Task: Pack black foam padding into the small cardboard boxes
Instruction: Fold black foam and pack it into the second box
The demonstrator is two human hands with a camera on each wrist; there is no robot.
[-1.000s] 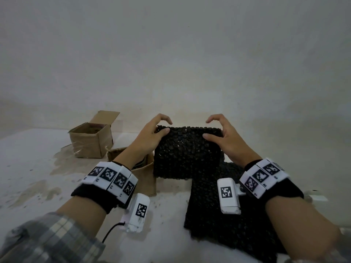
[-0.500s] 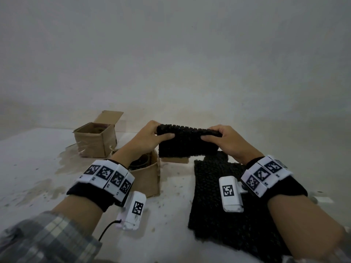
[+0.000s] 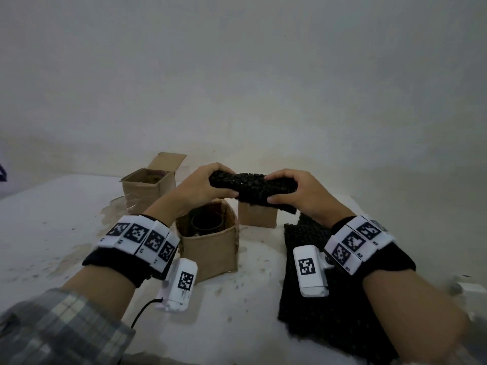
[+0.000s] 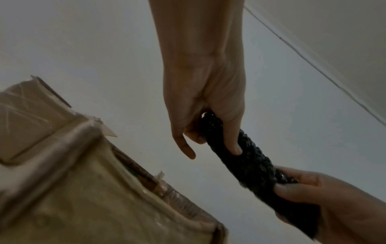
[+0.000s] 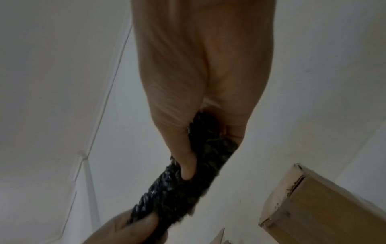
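Note:
A rolled-up piece of bumpy black foam (image 3: 250,187) is held level in the air between my two hands. My left hand (image 3: 224,183) grips its left end and my right hand (image 3: 276,188) grips its right end, thumbs underneath and fingers curled over the top. The wrist views show the same: my left hand (image 4: 213,145) squeezing the foam roll (image 4: 250,161), and my right hand (image 5: 206,153) squeezing the roll (image 5: 177,189). Just below and left of the roll, the near open cardboard box (image 3: 210,251) holds a dark round object. A smaller box (image 3: 257,217) stands right under the roll.
A third open box (image 3: 147,188) with a raised flap stands at the back left. A stack of black foam sheets (image 3: 329,306) lies on the white table (image 3: 52,219) under my right forearm. Plain wall lies behind.
The foam sheet, held upright and flat a second ago, has been folded over and rolled into a tight bundle. Both hands closed round it and rose slightly, uncovering the small box behind.

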